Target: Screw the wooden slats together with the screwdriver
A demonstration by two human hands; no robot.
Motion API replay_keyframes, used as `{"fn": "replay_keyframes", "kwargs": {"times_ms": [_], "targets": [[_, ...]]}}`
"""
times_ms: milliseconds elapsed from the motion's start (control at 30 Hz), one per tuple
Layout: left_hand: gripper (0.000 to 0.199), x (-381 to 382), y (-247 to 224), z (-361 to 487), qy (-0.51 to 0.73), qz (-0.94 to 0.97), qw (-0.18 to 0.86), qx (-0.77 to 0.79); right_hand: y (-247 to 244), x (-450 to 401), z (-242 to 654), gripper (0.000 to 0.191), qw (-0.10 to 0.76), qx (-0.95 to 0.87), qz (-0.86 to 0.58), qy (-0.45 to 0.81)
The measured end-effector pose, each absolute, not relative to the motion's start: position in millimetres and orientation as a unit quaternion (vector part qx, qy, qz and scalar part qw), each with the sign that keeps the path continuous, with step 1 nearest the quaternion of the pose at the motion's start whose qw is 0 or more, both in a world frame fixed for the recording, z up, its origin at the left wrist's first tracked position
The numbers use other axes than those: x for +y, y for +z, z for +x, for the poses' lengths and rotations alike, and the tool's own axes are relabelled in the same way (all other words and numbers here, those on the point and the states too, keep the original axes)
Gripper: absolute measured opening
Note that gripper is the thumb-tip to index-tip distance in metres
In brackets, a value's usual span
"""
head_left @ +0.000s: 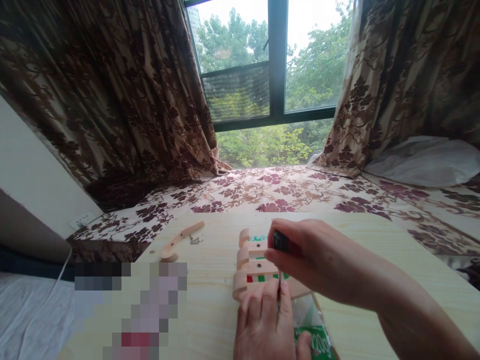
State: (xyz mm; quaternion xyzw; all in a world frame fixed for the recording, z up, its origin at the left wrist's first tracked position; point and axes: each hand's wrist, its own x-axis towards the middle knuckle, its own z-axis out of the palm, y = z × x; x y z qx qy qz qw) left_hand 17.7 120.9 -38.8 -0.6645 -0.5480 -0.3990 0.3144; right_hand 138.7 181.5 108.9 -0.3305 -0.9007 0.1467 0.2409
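Note:
My right hand (300,250) is closed round the black handle of a screwdriver (280,242), whose thin shaft points down at the near slat of a small wooden rack (243,284). The rack is pale wood with rounded ends on its left side and dark screw heads in its slats. My left hand (264,320) bears down on the near slat, its fingers bent over the wood on both sides of the shaft and its thumb apart. The screwdriver's tip is hidden among these fingers. Beneath the rack lies a green and white packet (315,335).
A loose curved wooden piece (182,239) lies at the table's left, beside several small screws (194,240). The pale wooden table (375,260) meets a ledge with a flowered cloth (270,192). Patterned curtains (150,90) flank the window. A blurred patch covers the lower left.

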Motion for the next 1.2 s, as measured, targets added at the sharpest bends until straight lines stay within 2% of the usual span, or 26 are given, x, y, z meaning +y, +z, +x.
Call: {"fn": "replay_keyframes", "kwargs": {"times_ms": [133, 267, 300, 567, 767, 933, 1033, 1200], "targets": [[0.053, 120, -38, 18, -0.392, -0.665, 0.317, -0.552, 108, 185, 140, 0.025, 0.241, -0.889, -0.365, 0.132], [0.055, 121, -37, 19, -0.392, -0.666, 0.317, -0.550, 113, 180, 148, 0.004, 0.230, -0.908, -0.311, 0.162], [0.054, 121, -37, 19, -0.393, -0.667, 0.317, -0.549, 113, 178, 149, 0.004, 0.228, -0.911, -0.301, 0.166], [0.050, 118, -36, 16, -0.378, -0.681, 0.311, -0.544, 109, 187, 142, 0.029, 0.255, -0.891, -0.353, 0.132], [0.055, 118, -30, 19, -0.390, -0.669, 0.319, -0.547, 115, 178, 149, 0.006, 0.241, -0.907, -0.312, 0.148], [0.054, 120, -29, 19, -0.384, -0.676, 0.320, -0.541, 115, 174, 148, 0.009, 0.240, -0.908, -0.318, 0.132], [0.053, 120, -33, 17, -0.399, -0.675, 0.309, -0.539, 123, 175, 150, 0.012, 0.197, -0.924, -0.312, 0.102], [0.052, 117, -36, 12, -0.362, -0.697, 0.275, -0.554, 149, 178, 149, 0.014, 0.052, -0.962, -0.268, 0.016]]}}
